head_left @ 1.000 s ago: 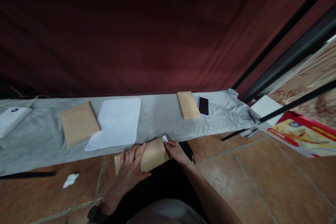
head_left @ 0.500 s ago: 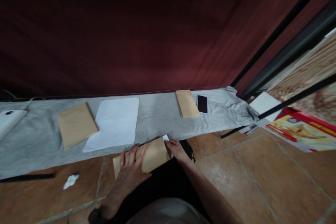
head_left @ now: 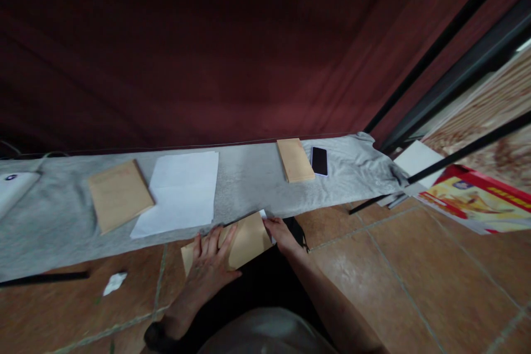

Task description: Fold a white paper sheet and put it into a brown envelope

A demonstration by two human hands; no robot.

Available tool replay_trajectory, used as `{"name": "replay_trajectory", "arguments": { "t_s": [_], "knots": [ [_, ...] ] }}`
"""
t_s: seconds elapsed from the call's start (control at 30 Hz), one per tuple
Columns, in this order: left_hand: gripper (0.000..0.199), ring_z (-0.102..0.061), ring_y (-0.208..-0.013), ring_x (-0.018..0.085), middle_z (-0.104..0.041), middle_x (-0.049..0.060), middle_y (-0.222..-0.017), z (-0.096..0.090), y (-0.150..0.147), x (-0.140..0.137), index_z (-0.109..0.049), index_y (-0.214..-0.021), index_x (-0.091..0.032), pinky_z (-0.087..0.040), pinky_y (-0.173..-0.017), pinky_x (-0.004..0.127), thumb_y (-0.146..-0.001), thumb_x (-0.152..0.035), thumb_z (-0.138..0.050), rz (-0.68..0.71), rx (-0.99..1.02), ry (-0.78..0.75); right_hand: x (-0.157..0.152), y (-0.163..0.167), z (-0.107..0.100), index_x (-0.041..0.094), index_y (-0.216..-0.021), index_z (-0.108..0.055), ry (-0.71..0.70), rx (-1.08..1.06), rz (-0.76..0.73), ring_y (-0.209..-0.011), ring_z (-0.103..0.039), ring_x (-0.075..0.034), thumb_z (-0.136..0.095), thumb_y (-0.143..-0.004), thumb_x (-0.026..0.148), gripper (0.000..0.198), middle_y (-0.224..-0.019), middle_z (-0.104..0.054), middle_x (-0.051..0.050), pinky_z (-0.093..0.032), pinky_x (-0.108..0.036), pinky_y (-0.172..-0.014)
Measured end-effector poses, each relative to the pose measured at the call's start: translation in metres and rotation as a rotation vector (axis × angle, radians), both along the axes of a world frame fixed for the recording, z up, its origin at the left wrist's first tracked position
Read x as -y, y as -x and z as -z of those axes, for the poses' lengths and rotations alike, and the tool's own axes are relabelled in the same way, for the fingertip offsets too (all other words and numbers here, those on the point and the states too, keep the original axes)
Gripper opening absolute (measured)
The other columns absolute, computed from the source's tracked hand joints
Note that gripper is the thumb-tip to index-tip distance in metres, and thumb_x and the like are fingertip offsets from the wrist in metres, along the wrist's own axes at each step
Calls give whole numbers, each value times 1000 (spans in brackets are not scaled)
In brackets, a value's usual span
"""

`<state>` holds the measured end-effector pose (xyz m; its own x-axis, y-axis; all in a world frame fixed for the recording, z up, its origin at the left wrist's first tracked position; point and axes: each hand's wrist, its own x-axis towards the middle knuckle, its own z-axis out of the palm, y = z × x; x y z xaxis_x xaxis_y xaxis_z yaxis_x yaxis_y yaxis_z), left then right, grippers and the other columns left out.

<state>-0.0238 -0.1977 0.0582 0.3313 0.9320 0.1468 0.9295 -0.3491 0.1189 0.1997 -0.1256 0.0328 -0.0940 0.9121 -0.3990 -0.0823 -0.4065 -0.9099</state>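
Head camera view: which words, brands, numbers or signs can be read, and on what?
No text reads clearly.
Red-and-yellow printed box: yellow lettering and a small blue logo, too blurred to read.
White, flat, rounded device at the left edge: a dark round mark, too small to read.

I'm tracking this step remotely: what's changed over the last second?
Slightly more white paper shows at the right end of the held tan envelope, beside the right hand; whether it slid out or was uncovered, I can't tell. Nothing was visibly let go. The left hand still rests on the envelope; the phone and loose white sheets stayed put.
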Motion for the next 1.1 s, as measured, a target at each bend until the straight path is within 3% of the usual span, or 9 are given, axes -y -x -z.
{"name": "replay_trajectory", "arguments": {
  "t_s": [0.2,0.43,0.7,0.83,0.93,1.03,1.1],
  "knots": [
    [108,-45,-134,39,-49,18,-144,-2,0,0,-22,-156,-21,-17,-118,61,-66,-40,-79,-2,53,6,5,-5,1,18,-70,-70,25,25,-112,-71,-63,-21,-65,-74,65,48,-67,-67,-3,-48,-33,-71],
    [111,-48,-131,38,-49,16,-141,-4,0,0,-18,-157,-22,-21,-117,62,-66,-41,-79,2,90,-4,3,-21,-7,18,-72,-72,-11,74,-283,-83,-64,-23,-73,-74,43,25,-75,-70,-3,-48,-35,-82],
    [103,-43,-135,40,-50,20,-142,-10,3,-2,-27,-154,-19,-18,-118,61,-69,-47,-78,23,89,-26,9,-11,-12,20,-59,-70,-69,96,-197,-65,-59,-18,-69,-74,45,30,-56,-61,1,-47,-30,-66],
    [97,-32,-144,41,-39,19,-154,-20,3,-6,-29,-154,-21,-15,-119,60,-73,-52,-74,38,149,-65,6,-9,-21,19,-55,-66,-124,76,-98,-61,-52,-14,-68,-72,46,32,-55,-56,3,-41,-26,-61],
    [79,-27,-147,39,-33,17,-158,-30,0,-6,-35,-151,-23,-15,-120,60,-83,-51,-65,-47,277,-148,-1,-10,-27,18,-54,-63,-148,61,-5,-56,-44,-11,-66,-72,49,35,-52,-51,4,-35,-24,-55],
    [60,-38,-140,35,-45,17,-145,-35,-6,-1,-49,-139,-21,-25,-118,55,-88,-51,-58,-249,519,-219,-8,-10,-30,18,-54,-60,-168,52,98,-55,-40,-10,-64,-72,51,37,-52,-47,5,-32,-24,-54],
    [51,-50,-127,33,-56,14,-129,-32,-11,3,-58,-125,-22,-37,-111,51,-87,-55,-59,-439,766,-180,-12,-8,-31,19,-55,-59,-181,42,152,-56,-39,-11,-62,-72,51,37,-54,-47,4,-32,-24,-55]
  ]
}}
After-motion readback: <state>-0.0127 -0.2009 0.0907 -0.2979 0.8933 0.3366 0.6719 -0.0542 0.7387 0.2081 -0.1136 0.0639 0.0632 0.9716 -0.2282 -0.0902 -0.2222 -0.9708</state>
